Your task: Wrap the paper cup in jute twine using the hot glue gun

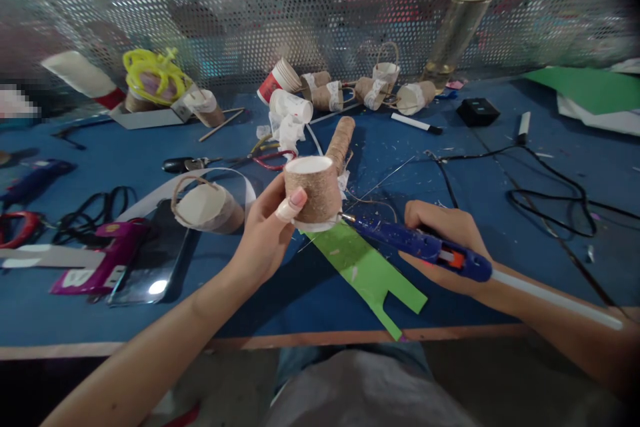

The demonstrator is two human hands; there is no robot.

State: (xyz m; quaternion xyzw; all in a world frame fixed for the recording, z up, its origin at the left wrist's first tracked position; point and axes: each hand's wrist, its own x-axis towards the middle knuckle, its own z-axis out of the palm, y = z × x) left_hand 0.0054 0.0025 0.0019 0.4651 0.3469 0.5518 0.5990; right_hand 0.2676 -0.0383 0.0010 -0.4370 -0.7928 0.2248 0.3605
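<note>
My left hand [273, 227] holds a small paper cup wrapped in brown twine [314, 197], its white inside facing up and a bandage around my thumb. In my right hand [450, 240] is a blue hot glue gun [415, 240] with a long white glue stick [555, 297] sticking out of its back. The glue gun's nozzle is at the cup's lower rim; I cannot tell whether it touches. Beneath the cup lies a piece of green card [365, 273] with a notch cut in it. Behind the cup lies a roll of twine [341, 140].
A white-topped basket with a twine handle [210, 207], a phone [153, 260] and a purple glue gun [107, 260] lie left. Several small twine baskets [370, 92] and paper cups [280, 80] stand at the back. A black cord [545, 197] and a water bottle [460, 20] are right.
</note>
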